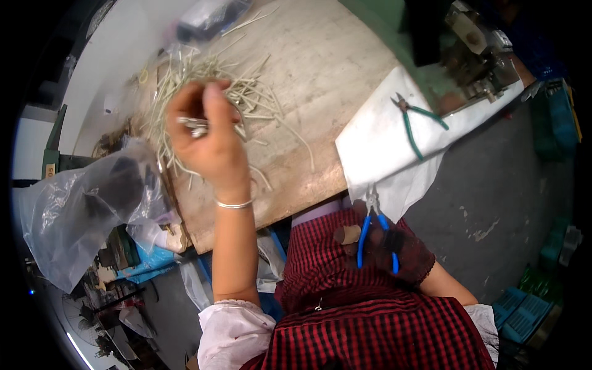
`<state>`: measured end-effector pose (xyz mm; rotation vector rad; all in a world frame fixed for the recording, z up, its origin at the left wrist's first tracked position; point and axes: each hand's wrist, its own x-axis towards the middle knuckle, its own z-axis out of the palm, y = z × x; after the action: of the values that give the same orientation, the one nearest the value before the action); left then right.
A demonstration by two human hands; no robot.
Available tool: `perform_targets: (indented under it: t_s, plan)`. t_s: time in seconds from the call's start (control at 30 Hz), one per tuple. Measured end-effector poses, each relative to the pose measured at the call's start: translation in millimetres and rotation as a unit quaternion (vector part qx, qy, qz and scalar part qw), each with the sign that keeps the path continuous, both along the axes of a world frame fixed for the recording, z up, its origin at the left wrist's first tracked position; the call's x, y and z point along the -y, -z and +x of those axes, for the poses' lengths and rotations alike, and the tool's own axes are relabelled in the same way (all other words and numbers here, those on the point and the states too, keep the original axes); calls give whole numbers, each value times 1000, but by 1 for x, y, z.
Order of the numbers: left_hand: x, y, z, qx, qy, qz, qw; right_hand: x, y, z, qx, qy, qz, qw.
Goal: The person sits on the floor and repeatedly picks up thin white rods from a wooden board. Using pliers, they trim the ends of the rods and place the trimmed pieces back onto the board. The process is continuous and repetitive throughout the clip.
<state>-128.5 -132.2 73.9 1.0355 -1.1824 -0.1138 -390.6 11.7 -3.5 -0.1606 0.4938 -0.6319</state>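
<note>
My left hand (pixel 213 132) is over a loose pile of off-white cable pieces (pixel 262 102) on the wooden tabletop. Its fingers are curled round a small silvery piece (pixel 195 126), blurred and too small to name. Low in front of my lap, my right hand (pixel 398 246) is dark and seems gloved, partly lost against my checked apron. It is closed about a pair of blue-handled pliers (pixel 364 237), jaws pointing toward the table and handles spread. A tan patch (pixel 350 234) shows beside the pliers; I cannot tell what it is.
Green-handled nippers (pixel 410 120) lie on a white sheet (pixel 376 135) at the table's right corner. Beyond stands a green machine (pixel 472 49) with metal parts. A clear plastic bag (pixel 92 203) hangs at the left edge. Blue crates (pixel 521 314) stand on the floor at right.
</note>
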Motion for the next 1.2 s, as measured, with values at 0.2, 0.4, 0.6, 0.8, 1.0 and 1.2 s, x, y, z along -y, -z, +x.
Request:
perform_targets:
  t_s: [0.2,0.4,0.6,0.8,1.0,1.2]
  plan:
    - [-48,-8,12,-107,101,239,960,-10,-20,4,-411,-111,-462,778]
    - [-165,0,-29,-262,311,440,801,7,-76,8,-558,-112,-579,584]
    - [-179,-9,-33,-321,376,437,751,14,-93,15,-586,-56,-658,470]
    - [-178,-21,-28,-327,375,488,717,14,-116,24,-611,-80,-676,404]
    - [-172,-26,-17,-317,375,556,670,21,-124,5,-606,-192,-706,314]
    - [-158,-33,-16,-301,434,635,564,43,-110,-18,-514,-122,-834,156]
